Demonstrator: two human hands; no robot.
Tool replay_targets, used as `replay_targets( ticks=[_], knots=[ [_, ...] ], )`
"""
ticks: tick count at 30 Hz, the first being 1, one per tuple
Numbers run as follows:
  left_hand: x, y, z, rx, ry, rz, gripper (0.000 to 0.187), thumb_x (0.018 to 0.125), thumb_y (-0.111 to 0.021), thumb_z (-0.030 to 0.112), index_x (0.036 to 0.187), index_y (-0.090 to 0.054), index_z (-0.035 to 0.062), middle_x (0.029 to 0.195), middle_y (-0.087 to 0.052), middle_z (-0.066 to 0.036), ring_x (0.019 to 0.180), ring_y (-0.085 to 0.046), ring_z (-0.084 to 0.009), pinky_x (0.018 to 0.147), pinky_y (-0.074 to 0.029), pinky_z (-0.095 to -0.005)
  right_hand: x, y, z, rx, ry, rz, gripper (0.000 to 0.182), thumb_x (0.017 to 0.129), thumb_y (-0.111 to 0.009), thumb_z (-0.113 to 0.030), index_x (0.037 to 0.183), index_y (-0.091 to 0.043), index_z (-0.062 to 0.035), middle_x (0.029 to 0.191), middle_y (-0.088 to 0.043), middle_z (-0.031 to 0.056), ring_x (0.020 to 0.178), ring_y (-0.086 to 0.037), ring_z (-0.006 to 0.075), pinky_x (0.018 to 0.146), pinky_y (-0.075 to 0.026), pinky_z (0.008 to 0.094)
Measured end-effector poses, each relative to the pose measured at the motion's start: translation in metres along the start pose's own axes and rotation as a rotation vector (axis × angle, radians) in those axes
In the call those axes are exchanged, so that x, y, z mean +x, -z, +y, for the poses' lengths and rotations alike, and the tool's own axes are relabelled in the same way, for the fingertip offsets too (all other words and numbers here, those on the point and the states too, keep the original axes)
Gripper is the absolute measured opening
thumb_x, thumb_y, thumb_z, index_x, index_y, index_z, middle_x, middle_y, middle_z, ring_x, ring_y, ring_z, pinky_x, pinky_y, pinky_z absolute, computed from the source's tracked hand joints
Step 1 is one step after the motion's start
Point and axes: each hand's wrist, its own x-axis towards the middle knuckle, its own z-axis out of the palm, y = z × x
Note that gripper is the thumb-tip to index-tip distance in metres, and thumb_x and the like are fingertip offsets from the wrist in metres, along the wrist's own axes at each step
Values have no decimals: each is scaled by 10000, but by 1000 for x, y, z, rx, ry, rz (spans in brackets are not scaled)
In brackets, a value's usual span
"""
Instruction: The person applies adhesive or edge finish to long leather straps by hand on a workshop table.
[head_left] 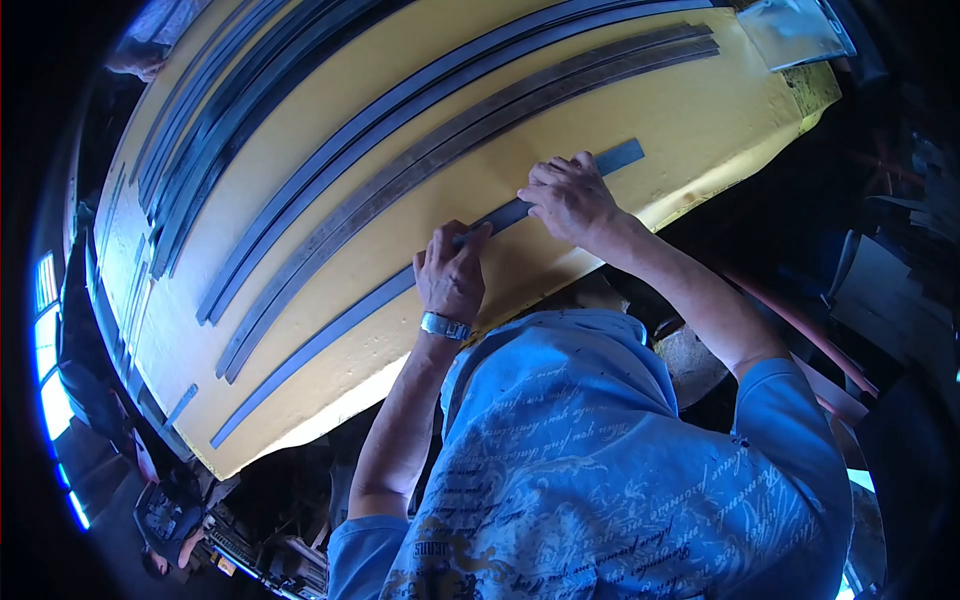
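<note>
A long, flat grey strip (505,214) lies lengthwise along the near side of the yellow table (560,130). My left hand (451,273), with a silver watch at the wrist, grips it near its middle, thumb and fingers closed at its edges. Farther right, my right hand (571,197) has its fingers bent over the same strip, close to the right end. That end sticks out past my right hand, and a long stretch runs left of my left hand. Parts of the strip under both hands are hidden.
Beyond it lie a pair of brownish strips (455,140), bluish-grey strips (330,160) and a stack of dark strips (215,150). A clear plastic sheet (795,35) sits at the far right corner. Another person's hand (140,60) is at the upper left edge.
</note>
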Motion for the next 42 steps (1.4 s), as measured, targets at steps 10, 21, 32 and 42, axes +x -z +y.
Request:
replay_targets(
  ticks=[10,21,32,42],
  knots=[
    [37,-36,17,-285,-205,104,130,799,-697,70,925,-667,55,1028,-658,-86,878,-656,-306,758,-547,-397,-2,8,4,-47,12,-12,88,811,-711,-153,898,-714,-166,928,-647,31,956,-634,197,856,-368,450],
    [42,-23,32,-233,-130,51,152,832,-671,82,976,-693,124,1014,-665,-63,846,-674,-290,697,-555,-393,-9,38,58,512,-451,-45,176,838,-729,-159,895,-731,7,822,-738,157,791,-724,202,749,-556,313],
    [45,-31,35,-225,-66,61,221,843,-693,132,1063,-682,145,1032,-646,-56,892,-657,-288,741,-526,-416,-7,31,63,567,-478,-44,151,799,-731,-178,828,-730,-30,806,-729,131,759,-712,251,731,-547,357],
    [45,-36,31,-186,-99,43,239,830,-696,134,1068,-690,155,1037,-645,-34,919,-649,-263,749,-494,-411,-5,35,60,576,-514,-67,126,788,-737,-166,827,-731,-46,799,-728,110,748,-705,233,718,-540,350]
  ],
)
